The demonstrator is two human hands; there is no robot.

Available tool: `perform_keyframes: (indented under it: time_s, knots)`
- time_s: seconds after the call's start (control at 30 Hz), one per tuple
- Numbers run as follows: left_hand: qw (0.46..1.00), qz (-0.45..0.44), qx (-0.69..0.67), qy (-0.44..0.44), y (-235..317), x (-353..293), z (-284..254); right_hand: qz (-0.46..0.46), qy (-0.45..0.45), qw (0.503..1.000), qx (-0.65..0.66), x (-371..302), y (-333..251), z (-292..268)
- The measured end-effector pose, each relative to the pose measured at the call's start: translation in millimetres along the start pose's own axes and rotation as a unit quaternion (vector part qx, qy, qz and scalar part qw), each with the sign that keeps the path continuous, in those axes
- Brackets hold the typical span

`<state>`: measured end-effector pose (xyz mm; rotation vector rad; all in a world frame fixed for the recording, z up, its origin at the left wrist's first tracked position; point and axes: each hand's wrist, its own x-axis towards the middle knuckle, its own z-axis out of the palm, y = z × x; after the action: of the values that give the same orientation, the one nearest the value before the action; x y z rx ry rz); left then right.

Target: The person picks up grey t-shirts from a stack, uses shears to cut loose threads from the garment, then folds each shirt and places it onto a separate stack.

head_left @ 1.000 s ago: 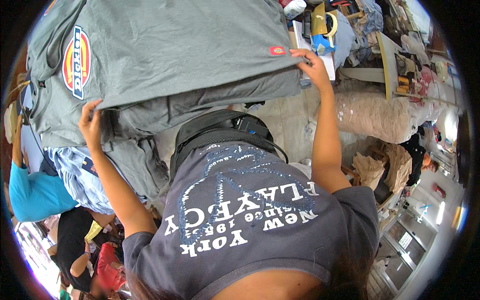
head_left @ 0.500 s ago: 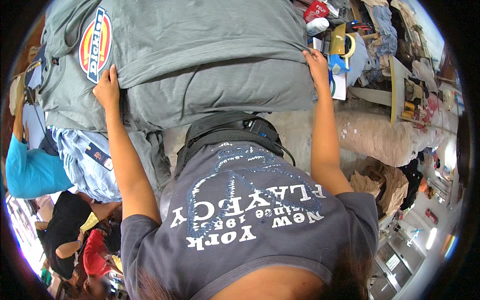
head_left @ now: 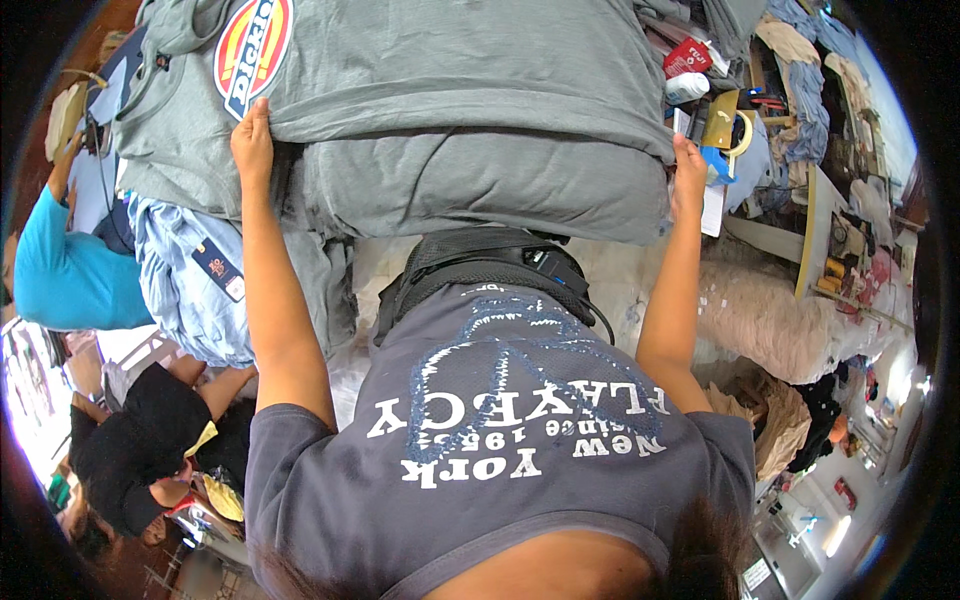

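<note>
A grey T-shirt (head_left: 450, 70) with a red, yellow and blue oval print (head_left: 252, 50) lies spread over a thick grey cloth pile (head_left: 490, 185) in front of me. My left hand (head_left: 252, 150) pinches its near edge just below the print, fingers closed. At the other end of that edge, my right hand (head_left: 688, 170) also has its fingers closed on the fabric. Between my hands the edge runs as a long, slightly creased fold. Both arms are stretched forward.
Right of the pile are a white bottle (head_left: 687, 88), a red packet (head_left: 688, 58) and a tape roll (head_left: 738, 132). Light-blue garments (head_left: 190, 270) with a dark tag lie at left. A person in a turquoise top (head_left: 75, 265) and another in black (head_left: 145, 430) are at left.
The whole view has turned a little, so the shirt and pile sit further right. Both hands keep hold of the shirt's near edge, which looks somewhat straighter now.
</note>
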<state>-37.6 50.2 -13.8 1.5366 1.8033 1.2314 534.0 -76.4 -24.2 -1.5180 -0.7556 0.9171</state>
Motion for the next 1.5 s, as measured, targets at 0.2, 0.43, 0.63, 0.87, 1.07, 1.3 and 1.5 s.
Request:
perform_keyframes:
  time_s: [0.2, 0.43, 0.63, 0.87, 1.07, 1.3, 1.5]
  knots:
    - [1.0, 0.018, 0.009, -0.002, 5.9, -2.2, -3.3, 0.017, -0.006, 0.996, 0.092, -3.6, -10.7, -6.5]
    - [0.993, 0.09, 0.058, -0.053, 43.7, -53.8, -40.9, -0.012, -0.098, 0.98, 0.174, -65.8, -25.3, -32.6]
    - [0.825, 0.365, 0.381, -0.203, 14.7, -172.7, -55.3, 0.081, -0.202, 0.934, -0.284, -148.5, 38.9, -72.5]
    - [0.789, 0.308, 0.486, -0.215, -13.3, -228.5, -19.4, 0.001, -0.081, 0.887, -0.454, -207.1, 97.9, -34.7]
    - [0.651, 0.207, 0.556, -0.472, -41.4, -264.7, -6.0, -0.033, -0.09, 0.822, -0.561, -248.8, 131.6, -39.7]
    - [0.707, 0.131, 0.51, -0.472, -104.7, -269.4, 26.3, 0.113, -0.25, 0.757, -0.594, -248.5, 161.7, -21.9]
    - [0.879, -0.099, -0.048, -0.464, 32.6, -182.2, -1.4, 0.206, -0.332, 0.903, -0.181, -178.6, 36.6, 10.3]
